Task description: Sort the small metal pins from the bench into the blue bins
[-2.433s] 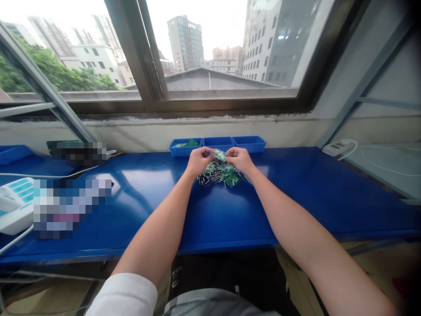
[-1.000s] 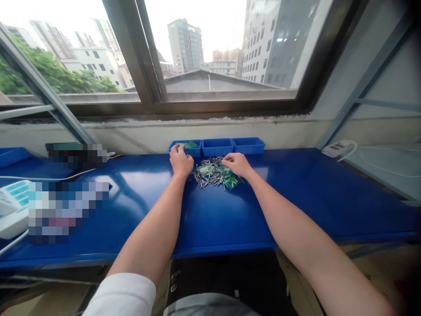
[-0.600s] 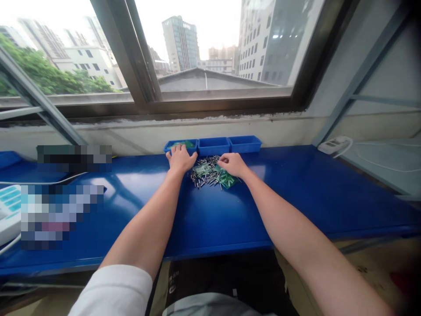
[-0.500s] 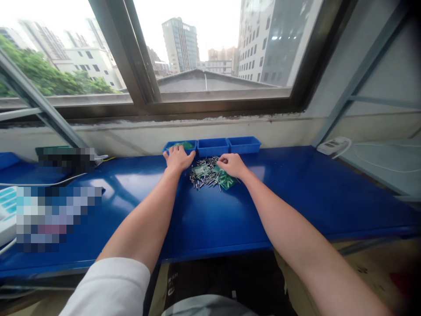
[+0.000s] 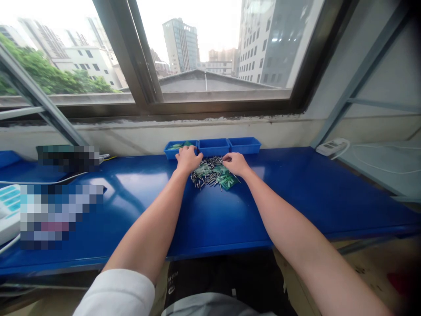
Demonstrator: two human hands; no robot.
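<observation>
My left hand (image 5: 188,159) has its fingers apart, in front of the left blue bin (image 5: 171,155) and at the left edge of a pile of short metal pins (image 5: 207,179); I see nothing held in it. Green pieces (image 5: 177,145) lie inside that bin. At the pile's right side, my right hand (image 5: 237,164) has thumb and fingers drawn together in a pinch; anything between them is too small to make out. Below it lies a flat green piece (image 5: 226,180), with pins around it. A paler green piece (image 5: 204,169) rests among the pins nearer my left hand.
A middle blue bin (image 5: 213,148) and a right blue bin (image 5: 245,145) stand beside the left one, below the window. On the blue table (image 5: 213,228), blurred-out objects lie at the left. A white power strip (image 5: 332,146) is at the far right.
My left hand has moved right and slightly down, off the left bin toward the pile, uncovering more green pieces. My right hand has shifted slightly right, still pinched at the pile.
</observation>
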